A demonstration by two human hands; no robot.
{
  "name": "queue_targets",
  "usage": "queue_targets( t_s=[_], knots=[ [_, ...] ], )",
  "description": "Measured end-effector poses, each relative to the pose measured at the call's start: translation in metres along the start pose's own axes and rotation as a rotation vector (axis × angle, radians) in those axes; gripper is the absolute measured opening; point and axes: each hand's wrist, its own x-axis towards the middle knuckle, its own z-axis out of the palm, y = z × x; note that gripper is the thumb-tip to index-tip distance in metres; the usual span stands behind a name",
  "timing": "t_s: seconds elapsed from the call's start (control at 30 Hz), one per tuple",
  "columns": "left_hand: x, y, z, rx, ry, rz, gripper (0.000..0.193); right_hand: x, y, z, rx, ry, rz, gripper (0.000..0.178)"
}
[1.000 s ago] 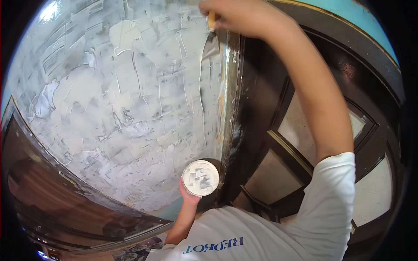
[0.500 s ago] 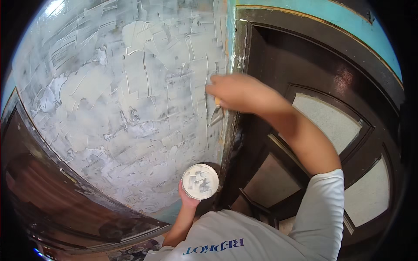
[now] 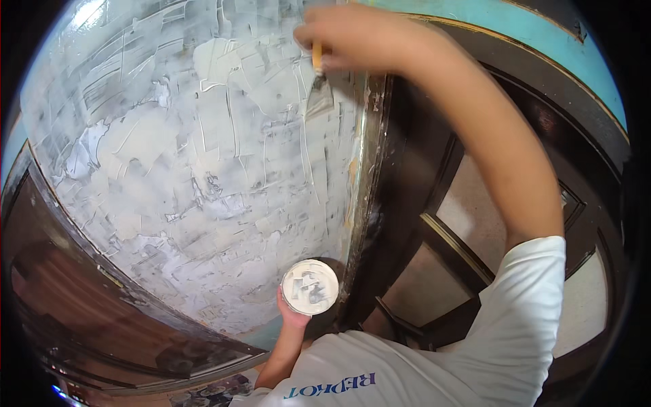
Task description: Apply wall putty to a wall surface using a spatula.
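My right hand [image 3: 332,41] is raised high against the wall, its fingers closed round the yellow handle of a putty knife [image 3: 320,100]. The knife points down, its flat blade at the wall surface; whether it presses there I cannot tell. Streaky white and grey putty covers the wall [image 3: 156,197], with ridges and patches. Low down, my left hand [image 3: 293,313] holds a round tub of white putty [image 3: 310,287] from its left side and below. Grey smears mark the putty inside the tub.
A dark brown panelled door [image 3: 434,176] with pale panes stands right of the wall, behind my right arm. Its worn frame [image 3: 369,142] borders the putty. Another brown door or panel [image 3: 102,292] lies at lower left. Turquoise paint [image 3: 502,34] runs along the top right.
My right hand has moved up the wall with the putty knife, and the blade now shows broader. My left hand and the tub have barely moved.
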Motion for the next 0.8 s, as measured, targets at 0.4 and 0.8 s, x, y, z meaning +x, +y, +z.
queue_targets(
  t_s=[0.4,0.8],
  knots=[
    [0.003,-0.001,0.004,0.016,0.095,0.018,0.06,-0.014,-0.06,0.016,0.168,-0.372,0.071,0.018],
    [0.005,0.002,-0.001,0.066,0.008,0.028,0.061,0.001,-0.023,0.003,-0.007,-0.085,0.011,0.014]
  ],
)
